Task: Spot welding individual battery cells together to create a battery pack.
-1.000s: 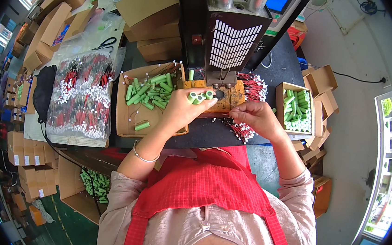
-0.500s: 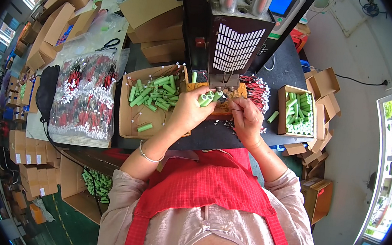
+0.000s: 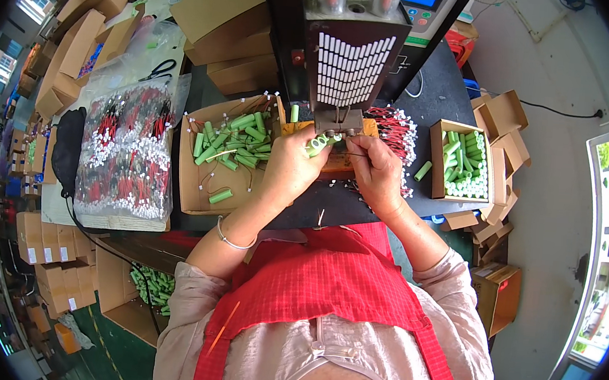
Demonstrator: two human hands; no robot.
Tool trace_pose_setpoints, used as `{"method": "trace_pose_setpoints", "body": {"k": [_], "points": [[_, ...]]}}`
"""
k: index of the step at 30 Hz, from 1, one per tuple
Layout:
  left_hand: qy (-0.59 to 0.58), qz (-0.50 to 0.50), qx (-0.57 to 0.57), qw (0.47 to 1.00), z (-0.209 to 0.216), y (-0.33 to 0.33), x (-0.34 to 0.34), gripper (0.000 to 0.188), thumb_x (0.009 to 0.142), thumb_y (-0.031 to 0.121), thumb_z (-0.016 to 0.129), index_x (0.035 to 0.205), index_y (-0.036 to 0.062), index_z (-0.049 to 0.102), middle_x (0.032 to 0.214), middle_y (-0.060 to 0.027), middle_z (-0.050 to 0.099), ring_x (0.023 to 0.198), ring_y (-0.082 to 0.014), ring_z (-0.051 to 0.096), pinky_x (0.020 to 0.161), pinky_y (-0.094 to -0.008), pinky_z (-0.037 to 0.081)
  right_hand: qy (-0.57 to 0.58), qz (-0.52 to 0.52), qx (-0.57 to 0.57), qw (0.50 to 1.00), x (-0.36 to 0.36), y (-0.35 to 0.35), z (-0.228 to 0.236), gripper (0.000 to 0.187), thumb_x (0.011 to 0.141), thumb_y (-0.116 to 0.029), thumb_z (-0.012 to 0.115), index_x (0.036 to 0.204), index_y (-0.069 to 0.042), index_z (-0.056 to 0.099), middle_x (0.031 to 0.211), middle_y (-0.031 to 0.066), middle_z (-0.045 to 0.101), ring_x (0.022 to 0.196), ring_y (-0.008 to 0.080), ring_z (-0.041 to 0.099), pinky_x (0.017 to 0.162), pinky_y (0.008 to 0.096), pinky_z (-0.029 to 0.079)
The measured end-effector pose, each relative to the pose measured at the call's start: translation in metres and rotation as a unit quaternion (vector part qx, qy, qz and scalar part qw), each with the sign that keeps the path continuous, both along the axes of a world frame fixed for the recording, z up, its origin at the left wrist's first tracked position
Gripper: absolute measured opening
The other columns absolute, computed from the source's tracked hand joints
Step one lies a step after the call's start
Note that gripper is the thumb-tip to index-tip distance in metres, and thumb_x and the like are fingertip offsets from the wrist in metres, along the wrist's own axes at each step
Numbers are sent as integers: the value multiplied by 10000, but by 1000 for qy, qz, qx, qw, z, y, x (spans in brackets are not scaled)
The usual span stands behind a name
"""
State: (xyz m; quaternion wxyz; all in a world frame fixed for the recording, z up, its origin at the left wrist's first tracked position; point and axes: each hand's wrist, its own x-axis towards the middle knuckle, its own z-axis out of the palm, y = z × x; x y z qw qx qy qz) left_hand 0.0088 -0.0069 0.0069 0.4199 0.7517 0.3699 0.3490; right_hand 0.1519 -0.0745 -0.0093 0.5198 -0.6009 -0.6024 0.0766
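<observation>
My left hand (image 3: 291, 166) is closed around several green cylindrical battery cells (image 3: 317, 146), their ends turned toward the spot welder's tips (image 3: 339, 123). Beside it, the fingers of my right hand (image 3: 378, 171) pinch a thin dark wire (image 3: 355, 154) close to the cells, just below the tips. How the wire meets a cell is too small to make out. The welder's dark head (image 3: 353, 67) rises right behind both hands, above an orange-yellow block (image 3: 369, 128). Behind my right hand lies a pile of red and black leads with white connectors (image 3: 396, 133).
Left of my hands stands a cardboard box (image 3: 190, 189) of loose green cells, some wired. A smaller box (image 3: 439, 158) holding upright and lying cells is at the right, beside one loose cell (image 3: 423, 171). Bagged wire leads (image 3: 130, 153) cover the left table.
The whole view has shifted a little, with the welder now further left. Both hands remain by the tips, the cells tucked closer under them. The left hand keeps the cells, the right the wire.
</observation>
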Motion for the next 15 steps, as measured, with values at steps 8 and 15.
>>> {"method": "trace_pose_setpoints", "body": {"k": [8, 15], "points": [[-2, 42, -125, 991, 12, 10, -31, 265, 788, 144, 671, 1010, 5, 629, 796, -37, 650, 684, -86, 579, 639, -214, 471, 36, 4, -23, 999, 28, -9, 11, 241, 771, -7, 644, 1007, -13, 595, 818, 93, 628, 757, 158, 621, 662, 261, 492], [20, 110, -60, 992, 3, 43, -108, 248, 827, 151, 619, 1019, -6, 615, 868, -52, 548, 709, -114, 544, 577, -224, 451, -130, -50, -189, 972, 117, -19, -14, 109, 745, -97, 614, 829, -30, 630, 810, 130, 578, 762, 303, 589, 679, 378, 479]]}}
